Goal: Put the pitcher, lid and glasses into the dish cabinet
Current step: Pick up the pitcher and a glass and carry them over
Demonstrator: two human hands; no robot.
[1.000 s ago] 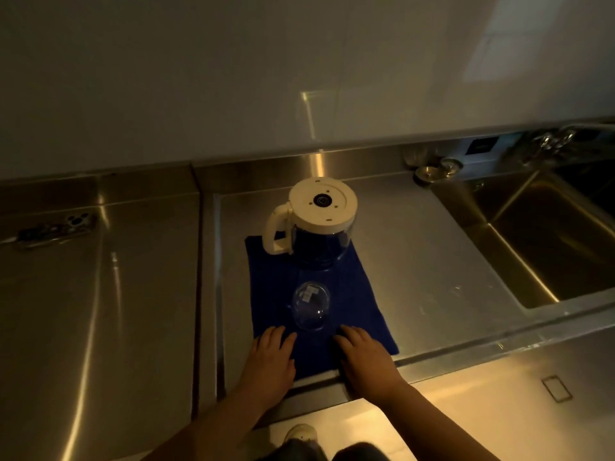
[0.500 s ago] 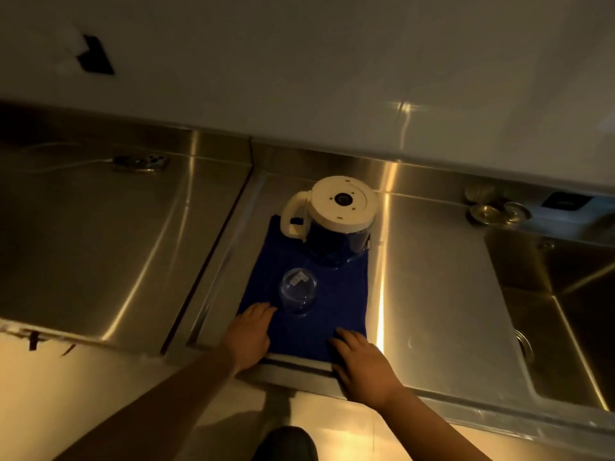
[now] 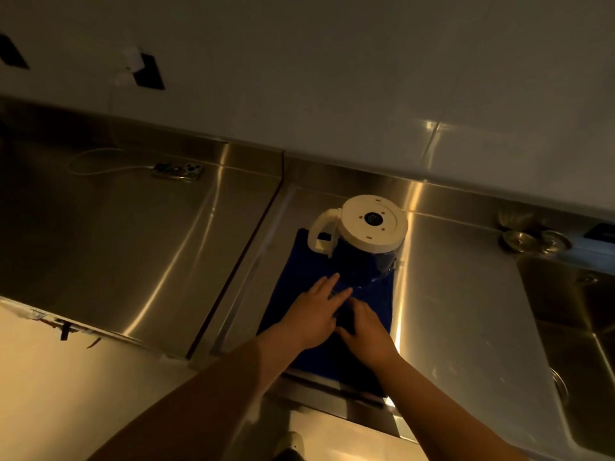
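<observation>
Head view: left hand (image 3: 312, 314) and right hand (image 3: 367, 331) meeting on blue cloth (image 3: 299, 277), fingers extended over hidden glass; grip impossible to tell. Upturned pitcher (image 3: 366, 247) at 12 o'clock, on steel counter (image 3: 449, 311).

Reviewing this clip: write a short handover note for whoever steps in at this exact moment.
Left hand: fingers straight, reaching over the blue cloth toward the pitcher.
Right hand: beside the left; its grip cannot be made out.
The pitcher stands on the cloth with its lid on. The glass is hidden under the hands.
Done: nothing stored yet.
Left: pitcher, lid and glasses into the dish cabinet, which is out of view.
</observation>
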